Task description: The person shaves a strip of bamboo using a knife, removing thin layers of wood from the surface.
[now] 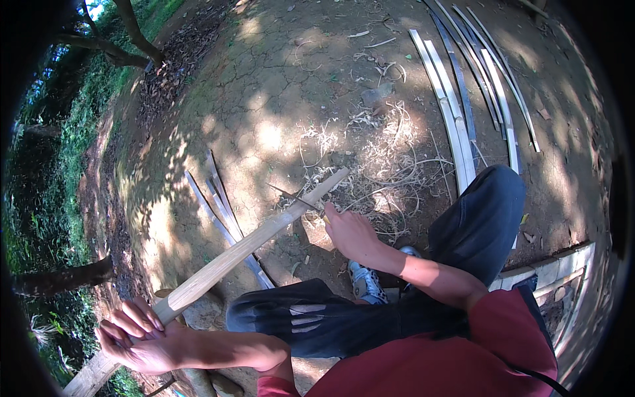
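Note:
A long pale bamboo strip (228,266) slants from the lower left up to the middle of the view. My left hand (149,341) is closed round its lower part, fingers wrapped over the top. Near the strip's far end, my right hand (354,236) grips a knife (291,196) by its light-coloured handle, which the fingers mostly hide. The thin dark blade lies crosswise over the strip and points up to the left. Whether its edge bites into the bamboo, I cannot tell.
Curly shavings (390,152) litter the dirt beyond my hands. Several long split strips (456,126) lie at the far right, and a few shorter ones (228,221) at the left. A pale frame (562,274) is beside my right knee. Trees and greenery (73,165) border the left.

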A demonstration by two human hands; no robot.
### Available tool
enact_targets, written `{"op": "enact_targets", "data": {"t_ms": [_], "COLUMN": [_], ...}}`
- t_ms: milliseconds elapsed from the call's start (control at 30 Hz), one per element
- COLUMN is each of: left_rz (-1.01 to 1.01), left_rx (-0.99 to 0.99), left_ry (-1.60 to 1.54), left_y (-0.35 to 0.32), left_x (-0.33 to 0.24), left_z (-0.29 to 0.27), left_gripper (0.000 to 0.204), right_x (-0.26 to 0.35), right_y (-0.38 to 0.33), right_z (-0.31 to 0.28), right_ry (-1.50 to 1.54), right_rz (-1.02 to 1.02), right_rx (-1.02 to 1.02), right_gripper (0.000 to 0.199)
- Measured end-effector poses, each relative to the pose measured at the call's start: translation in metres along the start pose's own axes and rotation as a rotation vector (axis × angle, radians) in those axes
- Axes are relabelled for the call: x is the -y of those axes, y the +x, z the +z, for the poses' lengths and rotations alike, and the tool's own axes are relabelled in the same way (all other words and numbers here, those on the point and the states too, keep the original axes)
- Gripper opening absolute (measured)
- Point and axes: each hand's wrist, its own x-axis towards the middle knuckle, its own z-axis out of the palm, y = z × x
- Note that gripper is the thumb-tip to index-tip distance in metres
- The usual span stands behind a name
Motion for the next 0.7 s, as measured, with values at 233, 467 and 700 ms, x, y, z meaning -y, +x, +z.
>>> {"op": "enact_targets", "data": {"t_ms": [233, 467, 700], "left_rz": [-0.071, -0.022, -0.072], "left_rx": [0.114, 0.027, 0.125], "left_ry": [-0.124, -0.042, -0.154], "left_y": [-0.009, -0.001, 0.01], "left_x": [-0.005, 0.002, 0.005], "left_z": [-0.004, -0.002, -0.021], "left_gripper": [0.041, 0.04, 0.04], "right_x": [-0.065, -0.011, -0.043], "right_y": [0.012, -0.006, 0.012], "right_z": [0.03, 0.001, 0.019], "right_ry": [-0.051, 0.021, 0.016], "right_rz": [0.119, 0.066, 0.059], "right_rx": [-0.055, 0.046, -0.03], "right_gripper": [0.025, 0.025, 0.026]}}
